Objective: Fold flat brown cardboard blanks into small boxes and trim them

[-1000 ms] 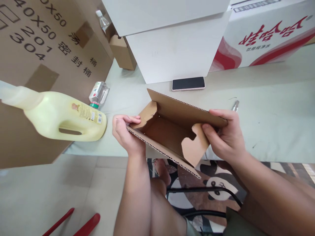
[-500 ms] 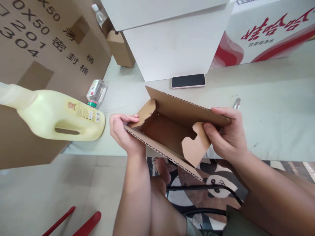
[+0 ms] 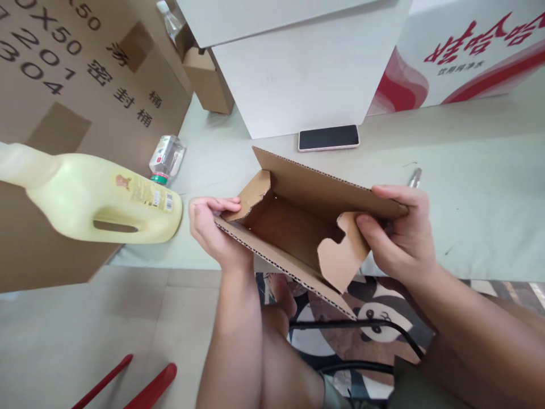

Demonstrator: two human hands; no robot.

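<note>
I hold a half-folded brown corrugated cardboard box (image 3: 298, 227) just above the near edge of a pale green table (image 3: 468, 187). My left hand (image 3: 210, 227) grips its left end, fingers curled over the folded side flap. My right hand (image 3: 398, 230) pinches the right end, thumb on a rounded side flap and fingers behind the back wall. The box is open on top, with its front wall tilted toward me.
A pale yellow jug (image 3: 97, 199) with a handle lies at the left, a small plastic bottle (image 3: 167, 159) behind it. A phone (image 3: 328, 138) lies by a white box (image 3: 306, 68). Large cardboard cartons (image 3: 85, 85) and a red-printed carton (image 3: 464, 51) stand behind.
The box and both hands have hardly moved; my right hand has shifted slightly right with the box's right end. The view has drifted a little.
</note>
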